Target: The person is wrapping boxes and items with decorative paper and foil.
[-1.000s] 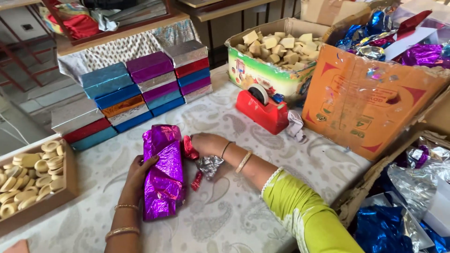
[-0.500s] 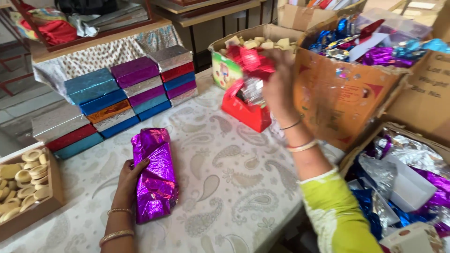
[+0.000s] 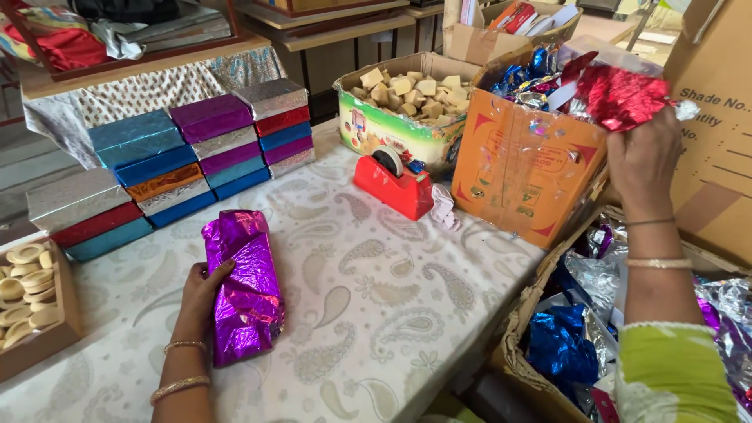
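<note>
Purple parcel lies lengthwise on the paisley cloth, near the front edge, wrapped in crinkled shiny foil. Left hand rests against its left side, fingers curled lightly onto the foil, touching rather than clutching. Up at the right, the right hand is raised over the orange carton, fingers closed round a bunch of red foil; a silvery scrap pokes out at its right end.

That orange carton is open-topped and stuffed with blue, purple and silver foil scraps. Just left of it sits a red tape dispenser, one only, with a dark roll on top. Behind that, a green-and-white printed box holds pale blocks, too many to count.

Back left, the foil-wrapped boxes stand in four stepped stacks: blue, purple, silver, red, orange. I count about sixteen, though the edges hide some. At the far left edge a brown tray holds pale round pieces. Lower right, another open carton is full of blue and silver foil. A plain cardboard box with dark printed lettering stands at the right edge.
</note>
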